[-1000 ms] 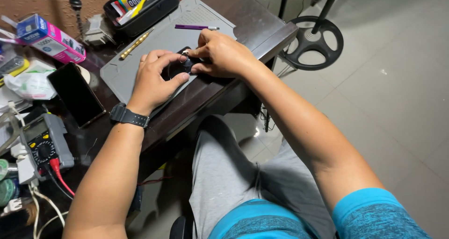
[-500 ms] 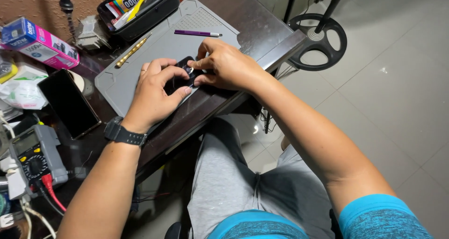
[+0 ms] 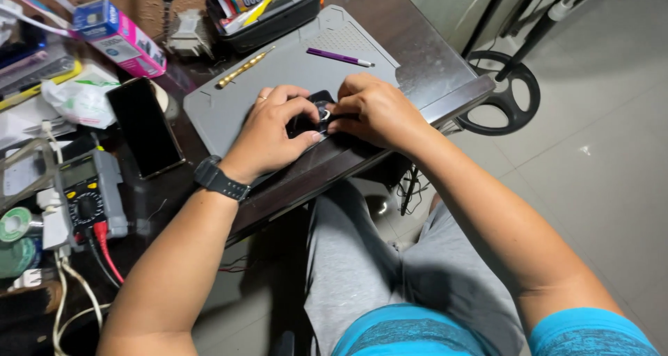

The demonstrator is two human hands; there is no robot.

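On the grey work mat [image 3: 278,64], both hands have stayed put: the left hand [image 3: 273,130] and right hand [image 3: 376,109] keep pinching the small black device [image 3: 316,112] between closed fingertips, work unfinished.

Small black device [image 3: 319,112] on grey mat [image 3: 278,67]

Phone [image 3: 145,128], multimeter [image 3: 87,192], purple pen [image 3: 339,57], pink box [image 3: 117,37].

Small black device [image 3: 316,112]: glossy plastic w/ shiny metal ring. Grey work mat [image 3: 278,67]: matt, smooth, rubbery. Slim brass-coloured rod [image 3: 243,68]: metal. Dark rectangular phone [image 3: 145,128]: glossy glass. Black wristwatch strap [image 3: 221,180]: matt rubber.
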